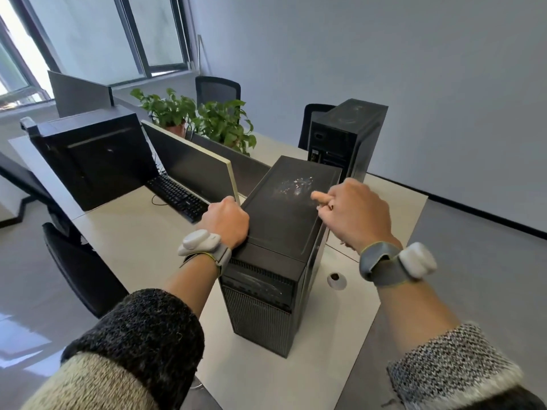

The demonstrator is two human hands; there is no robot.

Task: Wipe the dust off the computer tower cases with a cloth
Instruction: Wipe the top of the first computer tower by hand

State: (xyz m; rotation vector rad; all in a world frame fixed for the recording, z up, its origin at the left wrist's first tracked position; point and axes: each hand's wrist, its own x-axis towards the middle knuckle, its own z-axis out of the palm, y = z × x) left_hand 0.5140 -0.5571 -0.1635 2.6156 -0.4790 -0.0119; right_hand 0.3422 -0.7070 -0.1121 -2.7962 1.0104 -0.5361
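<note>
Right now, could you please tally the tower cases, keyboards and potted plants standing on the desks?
Tower cases: 3
Keyboards: 1
Potted plants: 2
Total: 6

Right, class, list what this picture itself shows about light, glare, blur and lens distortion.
Head view: daylight enters from the windows at upper left; a bright glare patch lies on the floor at lower left; the dust smear atop the nearer computer tower catches light; the right hand looks slightly blurred at its fingertips; the wide lens bends window frames and leans the walls.
</note>
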